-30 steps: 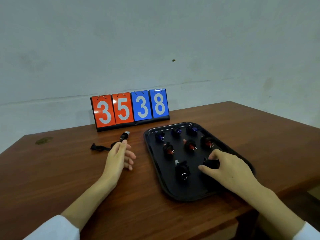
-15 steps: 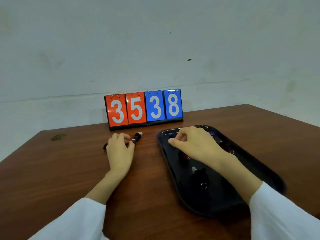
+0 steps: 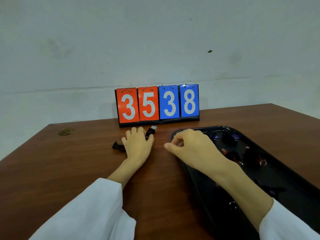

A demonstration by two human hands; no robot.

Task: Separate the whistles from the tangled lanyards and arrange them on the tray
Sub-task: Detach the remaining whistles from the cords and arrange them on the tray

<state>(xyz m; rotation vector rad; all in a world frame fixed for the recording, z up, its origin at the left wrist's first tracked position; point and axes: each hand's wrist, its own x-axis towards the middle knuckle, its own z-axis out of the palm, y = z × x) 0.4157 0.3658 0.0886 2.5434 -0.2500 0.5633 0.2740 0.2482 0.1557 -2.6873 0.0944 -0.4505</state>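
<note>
Whistles (image 3: pixel 214 136), some blue and some red, lie spread over a black tray (image 3: pixel 220 127) at the right side of a brown wooden table (image 3: pixel 69 170). The blue ones sit along the tray's far end and the red ones nearer its middle. Another, with a small metal ring, lies towards the tray's near end, and motion blur softens the detail of them all.

One black lanyard (image 3: pixel 117 146) lies on the table just left of the tray, near the far edge. The person's left hand (image 3: pixel 137 144) rests palm down on it, fingers close together and bent over the cord. The lanyard's clip (image 3: pixel 150 132) pokes out between forefinger and thumb, its pale tip pointing at the far edge.

The right hand (image 3: pixel 188 146) hangs over the tray's far left corner, its fingers curled in together and the thumb stuck straight out to the left.

A flip scoreboard (image 3: pixel 157 104) stands at the table's far edge, showing 3 and 5 in red, 3 and 8 in blue. White sleeves (image 3: pixel 86 213) cover both forearms.
</note>
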